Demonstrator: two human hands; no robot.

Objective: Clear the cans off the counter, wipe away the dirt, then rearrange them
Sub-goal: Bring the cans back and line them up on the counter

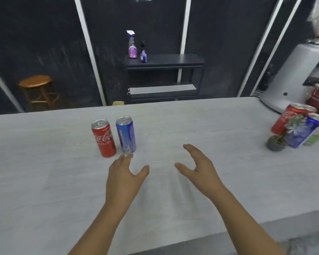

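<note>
Hovering empty with fingers spread, the left hand [124, 176] and right hand [199, 165] sit just short of the red can [103, 138] and blue can [126, 134], both upright mid-desk [44, 172]. Judged step: rearranging, or clearing; next calls for gripping a can.

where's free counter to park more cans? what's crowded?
Free: the wide stretch of counter between the blue can and the small potted plant; also everything left of the red can, and the near strip by both arms. Crowded: the far right corner, where a cluster of cans stands packed behind the plant. Left hand and right hand are open, empty.
</note>
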